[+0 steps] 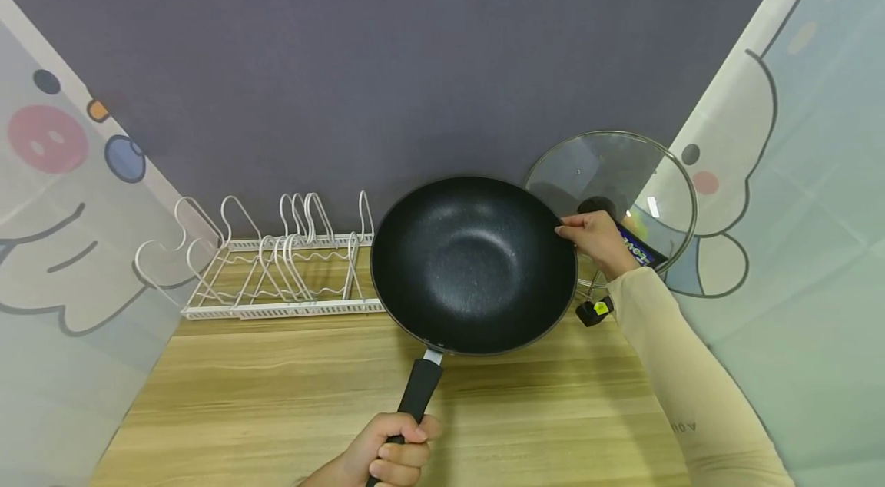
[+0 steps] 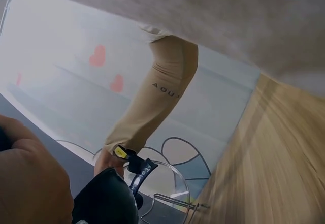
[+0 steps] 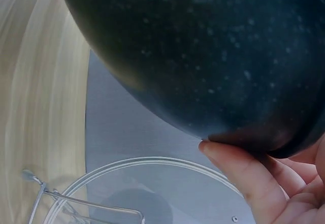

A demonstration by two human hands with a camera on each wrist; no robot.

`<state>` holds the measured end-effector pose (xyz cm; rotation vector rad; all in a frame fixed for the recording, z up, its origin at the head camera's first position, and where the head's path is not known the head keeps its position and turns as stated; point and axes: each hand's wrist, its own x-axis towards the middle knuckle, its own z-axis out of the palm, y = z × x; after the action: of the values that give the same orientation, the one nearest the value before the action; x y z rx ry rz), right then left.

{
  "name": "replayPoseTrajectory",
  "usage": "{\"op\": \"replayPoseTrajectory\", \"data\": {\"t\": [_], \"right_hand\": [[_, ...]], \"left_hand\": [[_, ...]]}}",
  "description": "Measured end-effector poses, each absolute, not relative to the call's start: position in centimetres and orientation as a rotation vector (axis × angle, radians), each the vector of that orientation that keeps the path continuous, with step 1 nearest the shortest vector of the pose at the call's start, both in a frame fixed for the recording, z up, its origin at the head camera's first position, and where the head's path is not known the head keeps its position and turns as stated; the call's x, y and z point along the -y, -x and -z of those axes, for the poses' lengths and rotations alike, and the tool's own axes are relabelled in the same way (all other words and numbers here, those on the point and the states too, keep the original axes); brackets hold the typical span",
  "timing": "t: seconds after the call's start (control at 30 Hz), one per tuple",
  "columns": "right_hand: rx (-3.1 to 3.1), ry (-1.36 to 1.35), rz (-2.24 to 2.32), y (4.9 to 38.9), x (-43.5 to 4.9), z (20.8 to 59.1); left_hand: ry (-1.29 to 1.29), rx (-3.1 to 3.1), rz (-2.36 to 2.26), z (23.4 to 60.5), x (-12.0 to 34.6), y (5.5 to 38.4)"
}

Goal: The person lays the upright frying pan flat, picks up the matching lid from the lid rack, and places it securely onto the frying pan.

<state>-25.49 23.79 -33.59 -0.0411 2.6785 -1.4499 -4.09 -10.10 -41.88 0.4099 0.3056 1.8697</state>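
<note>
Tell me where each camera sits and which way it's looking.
Head: worn there, facing forward and down at the wok; left hand and right hand show.
Left wrist: worn there, facing the right sleeve; parts of both hands show.
Right wrist: worn there, facing the wok's outside; right hand partly shows.
Both wrist views share the glass lid.

I see the pan (image 1: 477, 264) above the table (image 1: 290, 379), between the rack (image 1: 297, 309) at the person's left and the lid (image 1: 625, 187) at the right. Its handle (image 1: 420, 387) points toward the person; the wall (image 1: 442, 49) stands behind everything.
</note>
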Motion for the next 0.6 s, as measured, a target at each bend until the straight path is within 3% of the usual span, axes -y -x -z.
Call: {"op": "replayPoseTrajectory", "data": {"t": [0.6], "right_hand": [[-2.673,-0.011,1.476,23.4,-24.2,35.5]], "left_hand": [[-0.242,-0.478,-1.873,42.3,11.7,3.2]]}}
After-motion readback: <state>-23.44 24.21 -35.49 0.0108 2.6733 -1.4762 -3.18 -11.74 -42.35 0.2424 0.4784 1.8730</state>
